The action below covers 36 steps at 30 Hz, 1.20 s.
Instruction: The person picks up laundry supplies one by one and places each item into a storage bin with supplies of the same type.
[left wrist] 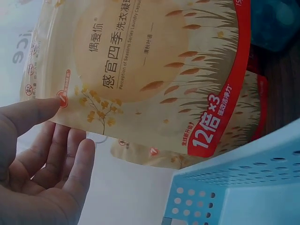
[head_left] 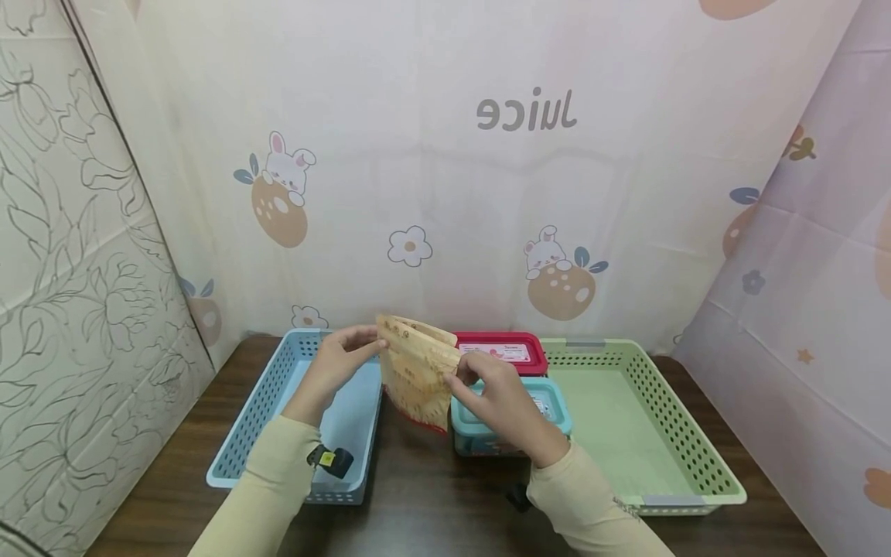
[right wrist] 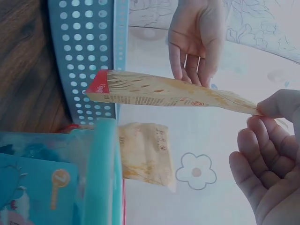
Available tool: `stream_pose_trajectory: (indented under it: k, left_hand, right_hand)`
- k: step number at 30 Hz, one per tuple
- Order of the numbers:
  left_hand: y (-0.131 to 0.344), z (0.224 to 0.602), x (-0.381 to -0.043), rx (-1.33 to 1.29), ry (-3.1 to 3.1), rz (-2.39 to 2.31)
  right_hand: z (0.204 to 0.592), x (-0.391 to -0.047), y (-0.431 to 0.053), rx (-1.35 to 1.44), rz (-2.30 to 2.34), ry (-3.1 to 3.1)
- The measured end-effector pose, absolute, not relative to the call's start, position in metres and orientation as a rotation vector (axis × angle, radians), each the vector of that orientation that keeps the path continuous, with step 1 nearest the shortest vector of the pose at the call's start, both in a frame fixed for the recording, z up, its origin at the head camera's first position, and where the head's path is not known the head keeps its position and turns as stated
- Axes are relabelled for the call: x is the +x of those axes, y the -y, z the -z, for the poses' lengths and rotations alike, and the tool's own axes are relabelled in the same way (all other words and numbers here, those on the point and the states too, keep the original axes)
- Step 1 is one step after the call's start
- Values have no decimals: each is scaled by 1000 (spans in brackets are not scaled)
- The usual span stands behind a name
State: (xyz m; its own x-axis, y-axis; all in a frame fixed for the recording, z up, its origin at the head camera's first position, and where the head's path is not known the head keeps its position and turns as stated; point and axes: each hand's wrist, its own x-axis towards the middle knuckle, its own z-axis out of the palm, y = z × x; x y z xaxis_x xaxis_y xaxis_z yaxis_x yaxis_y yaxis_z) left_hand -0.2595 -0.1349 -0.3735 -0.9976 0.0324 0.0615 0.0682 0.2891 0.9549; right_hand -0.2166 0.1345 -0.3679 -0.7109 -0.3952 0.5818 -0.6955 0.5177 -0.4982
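Both hands hold up a beige laundry capsule pouch [head_left: 418, 379] with a red bottom edge, above the table between two baskets. My left hand [head_left: 337, 363] pinches its left edge between thumb and fingers. At the opposite edge, my right hand [head_left: 497, 394] pinches it with the thumb against the fingers. Printed leaves, grass and Chinese lettering cover the pouch front in the left wrist view. Seen edge-on in the right wrist view, the pouch looks thin and flat. A second beige pouch [right wrist: 145, 154] of similar print stands behind it, near the back cloth.
On the left is a blue perforated basket [head_left: 369, 441]; on the right, a green one [head_left: 619, 418]. Between them stand a teal-lidded box [head_left: 550, 398] and, behind it, a red-lidded box [head_left: 501, 352]. A printed cloth [head_left: 445, 193] hangs behind the dark wooden table [head_left: 425, 510].
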Motion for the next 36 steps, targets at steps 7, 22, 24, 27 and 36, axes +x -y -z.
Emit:
stream_pose_trajectory:
  k: [7,22,24,27,36]
  left_hand:
    - [136,369,-258,-122,2461,1875]
    - [139,367,-256,-119,2416,1908]
    - [139,367,-255,-121,2405,1912]
    - [138,366,-254,-117,2388,1924]
    - [136,367,-250,-108,2359,1948]
  right_hand:
    - [363,-217,-135,916,-1086,2364]
    - [356,-222,-138,870,-1127,2368]
    - [354,-223,-138,849,-1139,2377]
    - [353,-223,-139,821,-1153,2400]
    - [354,-227,-143,835,-1147,2345]
